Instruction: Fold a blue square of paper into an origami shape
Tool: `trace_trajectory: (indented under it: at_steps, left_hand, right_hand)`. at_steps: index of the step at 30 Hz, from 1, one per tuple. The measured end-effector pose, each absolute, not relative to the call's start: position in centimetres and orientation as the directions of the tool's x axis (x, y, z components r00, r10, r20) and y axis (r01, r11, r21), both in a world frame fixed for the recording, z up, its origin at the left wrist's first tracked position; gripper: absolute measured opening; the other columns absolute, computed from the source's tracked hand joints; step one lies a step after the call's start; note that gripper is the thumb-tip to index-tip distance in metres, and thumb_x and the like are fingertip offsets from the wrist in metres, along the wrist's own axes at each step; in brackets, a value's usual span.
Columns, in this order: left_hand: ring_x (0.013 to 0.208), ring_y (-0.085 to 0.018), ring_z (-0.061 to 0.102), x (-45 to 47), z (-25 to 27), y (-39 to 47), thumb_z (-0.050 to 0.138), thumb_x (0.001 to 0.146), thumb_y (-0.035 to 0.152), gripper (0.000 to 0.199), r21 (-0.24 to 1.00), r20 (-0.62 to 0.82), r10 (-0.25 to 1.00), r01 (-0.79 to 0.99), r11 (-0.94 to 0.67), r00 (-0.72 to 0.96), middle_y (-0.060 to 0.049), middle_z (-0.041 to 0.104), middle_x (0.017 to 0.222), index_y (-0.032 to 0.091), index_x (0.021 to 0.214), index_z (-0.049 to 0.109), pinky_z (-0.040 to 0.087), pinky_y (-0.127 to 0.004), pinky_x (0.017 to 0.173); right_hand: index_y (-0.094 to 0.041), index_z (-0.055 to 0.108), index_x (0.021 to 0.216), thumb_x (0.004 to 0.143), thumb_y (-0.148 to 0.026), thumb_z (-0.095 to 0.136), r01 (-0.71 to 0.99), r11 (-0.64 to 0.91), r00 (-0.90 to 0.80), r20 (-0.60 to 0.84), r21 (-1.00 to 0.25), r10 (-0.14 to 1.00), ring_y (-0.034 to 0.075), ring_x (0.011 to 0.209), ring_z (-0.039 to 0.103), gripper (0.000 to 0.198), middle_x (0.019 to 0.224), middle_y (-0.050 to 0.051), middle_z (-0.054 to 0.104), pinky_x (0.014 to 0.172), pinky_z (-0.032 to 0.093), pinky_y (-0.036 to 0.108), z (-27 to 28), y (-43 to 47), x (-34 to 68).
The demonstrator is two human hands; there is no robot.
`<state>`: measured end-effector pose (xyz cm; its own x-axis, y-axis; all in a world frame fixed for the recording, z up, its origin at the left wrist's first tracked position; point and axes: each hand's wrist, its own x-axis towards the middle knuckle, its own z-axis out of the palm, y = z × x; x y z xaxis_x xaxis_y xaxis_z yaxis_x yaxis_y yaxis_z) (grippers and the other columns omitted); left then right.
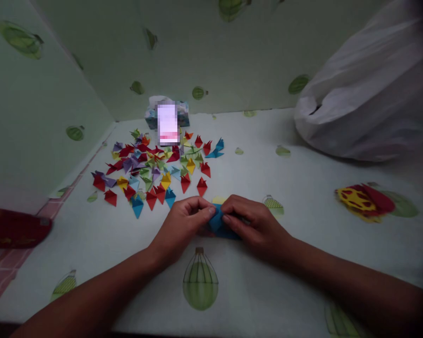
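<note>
A partly folded piece of blue paper (216, 221) is held between my two hands, low over the middle of the table. My left hand (188, 218) pinches its left side with thumb and forefinger. On the other side, my right hand (248, 220) grips the paper, with thumb and forefinger near its upper edge. My fingers cover much of the paper, so its full shape is hidden. Just beyond my left hand lie many small folded paper figures (158, 192) in red, yellow, green, purple and blue.
A phone with a lit, blurred screen (168, 123) leans against a tissue box (185, 112) at the back. To the right sit a white plastic bag (359, 103) and a red and yellow item (364, 201). A dark red object (16, 227) lies at the left edge.
</note>
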<state>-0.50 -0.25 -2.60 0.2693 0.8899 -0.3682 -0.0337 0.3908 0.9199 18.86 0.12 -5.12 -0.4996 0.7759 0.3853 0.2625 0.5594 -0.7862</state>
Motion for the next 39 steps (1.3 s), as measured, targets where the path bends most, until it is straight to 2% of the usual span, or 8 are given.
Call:
trace_trajectory:
  at_steps: [6,11,17,23,28,31,35,39]
  left_hand:
    - [0.061,-0.011,0.060,-0.49,-2.04,-0.31,0.073,0.077,0.034,0.021,0.942,-0.335,0.911,0.054,0.333,0.242,0.000,0.064,0.069,0.014,0.076,0.066,0.053,-0.022,0.058]
    - [0.062,-0.011,0.058,-0.48,-1.90,-0.39,0.071,0.077,0.032,0.019,0.958,-0.284,0.930,0.109,0.265,0.235,0.000,0.063,0.068,0.014,0.074,0.066,0.052,-0.023,0.059]
    - [0.060,-0.010,0.055,-0.59,-1.95,-0.30,0.068,0.079,0.032,0.019,0.962,-0.238,0.943,0.191,0.196,0.232,0.000,0.062,0.067,0.014,0.075,0.066,0.047,-0.021,0.058]
    - [0.061,-0.010,0.056,-0.74,-2.05,-0.27,0.066,0.081,0.034,0.021,0.959,-0.225,0.951,0.221,0.178,0.212,0.000,0.063,0.067,0.014,0.075,0.065,0.047,-0.022,0.059]
    - [0.062,-0.010,0.056,-0.75,-2.15,-0.35,0.066,0.081,0.032,0.019,0.965,-0.174,0.962,0.231,0.124,0.212,0.000,0.063,0.069,0.014,0.075,0.065,0.046,-0.023,0.060]
    - [0.063,-0.012,0.057,-0.69,-2.39,-0.43,0.066,0.080,0.033,0.019,0.968,-0.171,0.958,0.221,0.120,0.229,-0.001,0.063,0.070,0.014,0.076,0.065,0.047,-0.025,0.060]
    - [0.063,-0.012,0.058,-0.56,-2.65,-0.55,0.067,0.080,0.035,0.021,0.966,-0.188,0.954,0.219,0.136,0.235,-0.002,0.064,0.071,0.014,0.078,0.066,0.048,-0.025,0.060]
    - [0.064,-0.012,0.058,-0.52,-2.67,-0.66,0.068,0.080,0.034,0.021,0.968,-0.180,0.953,0.217,0.127,0.243,-0.002,0.065,0.071,0.014,0.077,0.067,0.049,-0.024,0.061]
  right_hand:
    - [-0.018,0.063,0.080,0.099,-0.024,0.054,0.211,0.402,-0.477,0.266,-0.891,0.838,0.014,0.068,0.056,0.022,0.075,0.002,0.061,0.063,0.045,0.027,-4.77,0.20,18.85]
    - [-0.018,0.062,0.077,0.099,-0.025,0.054,0.192,0.323,-0.466,0.204,-0.927,0.861,0.013,0.066,0.054,0.024,0.073,0.000,0.059,0.061,0.043,0.026,-4.69,0.19,18.85]
    - [-0.017,0.065,0.080,0.097,-0.027,0.058,0.151,0.313,-0.484,0.206,-0.938,0.851,0.012,0.067,0.054,0.021,0.074,0.001,0.060,0.062,0.043,0.025,-4.48,0.37,19.01]
    - [-0.017,0.069,0.087,0.091,-0.027,0.067,0.066,0.316,-0.503,0.242,-0.947,0.830,0.014,0.075,0.059,0.011,0.085,0.003,0.065,0.065,0.046,0.026,-4.63,0.51,19.08]
    - [-0.017,0.070,0.092,0.090,-0.024,0.070,0.093,0.395,-0.505,0.299,-0.914,0.810,0.014,0.074,0.060,0.007,0.088,0.005,0.065,0.067,0.048,0.027,-4.87,0.39,19.06]
    - [-0.016,0.070,0.087,0.092,-0.020,0.065,0.114,0.420,-0.496,0.314,-0.901,0.810,0.016,0.079,0.062,0.008,0.086,0.005,0.066,0.072,0.048,0.030,-4.95,0.36,18.99]
    - [-0.016,0.066,0.079,0.090,-0.021,0.064,0.162,0.312,-0.460,0.208,-0.936,0.863,0.015,0.075,0.058,0.012,0.082,0.004,0.063,0.067,0.045,0.028,-4.76,0.30,18.89]
    - [-0.016,0.063,0.077,0.086,-0.024,0.063,0.174,0.124,-0.430,0.038,-0.977,0.902,0.013,0.068,0.052,0.012,0.076,0.002,0.060,0.061,0.041,0.027,-4.39,0.17,18.71]
